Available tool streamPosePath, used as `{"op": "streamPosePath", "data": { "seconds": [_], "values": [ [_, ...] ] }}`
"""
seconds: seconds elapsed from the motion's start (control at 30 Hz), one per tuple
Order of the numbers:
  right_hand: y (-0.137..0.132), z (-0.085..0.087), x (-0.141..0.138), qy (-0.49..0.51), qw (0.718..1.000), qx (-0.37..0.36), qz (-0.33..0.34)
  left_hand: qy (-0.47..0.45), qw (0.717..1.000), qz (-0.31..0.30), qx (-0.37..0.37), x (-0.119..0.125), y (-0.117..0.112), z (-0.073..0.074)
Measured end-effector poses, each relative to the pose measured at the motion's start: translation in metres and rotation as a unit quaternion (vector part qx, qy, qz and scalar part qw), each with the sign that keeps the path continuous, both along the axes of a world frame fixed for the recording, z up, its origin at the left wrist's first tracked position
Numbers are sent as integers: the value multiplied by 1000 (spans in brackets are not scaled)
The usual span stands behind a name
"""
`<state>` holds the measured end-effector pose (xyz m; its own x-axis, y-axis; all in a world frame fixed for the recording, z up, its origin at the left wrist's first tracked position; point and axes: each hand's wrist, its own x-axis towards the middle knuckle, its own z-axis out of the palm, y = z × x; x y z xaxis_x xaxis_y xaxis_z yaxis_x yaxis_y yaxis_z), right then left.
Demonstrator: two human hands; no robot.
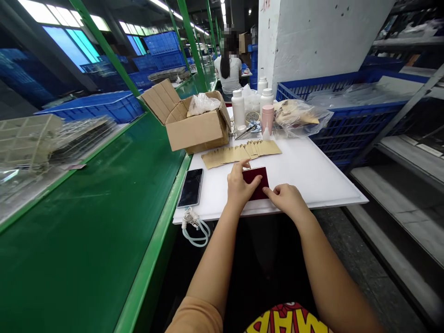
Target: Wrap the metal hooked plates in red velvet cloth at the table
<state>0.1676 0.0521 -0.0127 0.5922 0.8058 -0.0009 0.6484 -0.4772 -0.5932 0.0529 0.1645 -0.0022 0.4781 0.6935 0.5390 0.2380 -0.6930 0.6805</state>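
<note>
The red card (259, 179) lies near the white worktop's (312, 171) front edge under the left hand (239, 186), whose bent grip may clasp or merely press it, while the right hand (286, 197), grip open, fingertips its near corner, with bare worktop rightward and a shirt (287, 321) lettered "WHA".

Factory line: green conveyor (86, 222), blue crates (350, 125).
</note>
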Motion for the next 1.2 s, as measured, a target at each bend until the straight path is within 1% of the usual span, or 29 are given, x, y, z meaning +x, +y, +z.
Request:
{"op": "streamPosePath", "data": {
  "seconds": [0.1, 0.2, 0.27, 0.37, 0.43, 0.5, 0.57, 0.63, 0.67, 0.73, 0.87, 0.93, 0.97, 1.03, 1.07, 1.13, 1.2],
  "values": [
    [-3, -4, 5, -33, 999, 19, -1, 16, 998, 26, -47, -10, -5, -11],
    [-7, -6, 11, -41, 999, 35, -6, 62, 995, 32, -73, -21, -10, -19],
    [-6, -6, 13, -46, 996, 71, -16, 104, 991, 33, -76, -29, -12, -22],
    [1, -4, 12, -38, 987, 157, -11, 173, 983, 27, -55, -40, -14, -24],
    [10, -1, 10, -16, 977, 211, 13, 208, 977, -3, -40, -49, -12, -23],
    [20, 0, 7, 10, 969, 243, 41, 221, 973, -53, -49, -58, -8, -21],
    [29, -2, 5, 29, 965, 256, 57, 207, 970, -99, -81, -65, -4, -19],
    [33, -7, 4, 49, 963, 255, 65, 186, 970, -117, -107, -66, -2, -17],
    [34, -10, 4, 60, 964, 251, 67, 182, 971, -110, -111, -63, -3, -17],
    [32, -19, 4, 64, 967, 235, 69, 194, 973, -70, -101, -53, -7, -19],
    [24, -33, 7, -28, 981, 177, 69, 227, 972, 37, -49, -28, -16, -25],
    [22, -35, 8, -54, 982, 162, 75, 230, 971, 49, -37, -22, -18, -28],
    [20, -34, 8, -49, 982, 163, 77, 224, 973, 39, -42, -21, -18, -28],
    [16, -29, 6, 10, 980, 181, 85, 183, 980, 6, -84, -25, -21, -28],
    [13, -24, 3, 62, 974, 196, 92, 149, 981, -12, -122, -28, -24, -26],
    [3, -12, -5, 185, 947, 237, 111, 61, 972, -54, -220, -36, -35, -18],
    [-9, 1, -18, 282, 907, 290, 115, -32, 946, -100, -307, -43, -51, -5]
  ]
}}
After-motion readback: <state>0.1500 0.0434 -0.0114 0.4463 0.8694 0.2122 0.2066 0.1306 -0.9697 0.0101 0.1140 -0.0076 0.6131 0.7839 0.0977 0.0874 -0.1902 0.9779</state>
